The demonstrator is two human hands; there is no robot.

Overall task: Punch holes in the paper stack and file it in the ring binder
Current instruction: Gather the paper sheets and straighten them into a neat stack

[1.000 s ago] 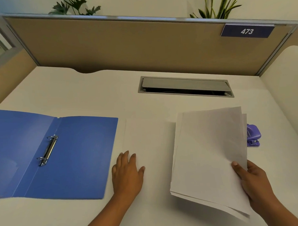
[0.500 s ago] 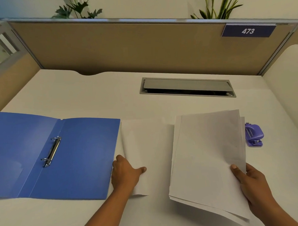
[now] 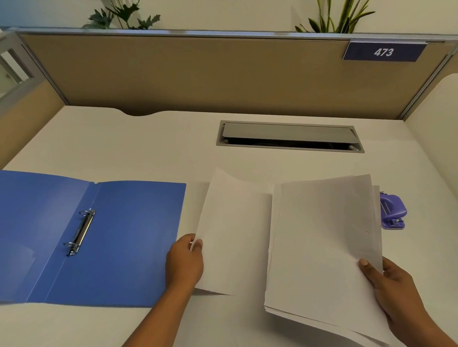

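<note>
Lifted off the desk since a moment ago, a loose sheet is pinched by the left hand, likely to rejoin the paper stack gripped by the right hand, between the open ring binder and the hole punch.

I see bright, even light. The paper stack throws a faint shadow on the desk. Straight lines bend near the edges. Everything looks a bit soft.

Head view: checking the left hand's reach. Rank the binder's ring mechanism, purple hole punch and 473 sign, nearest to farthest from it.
1. Ring mechanism, just left of the left hand, in the open blue binder.
2. Purple hole punch, right, past the paper stack.
3. 473 sign, up on the back partition.
</note>
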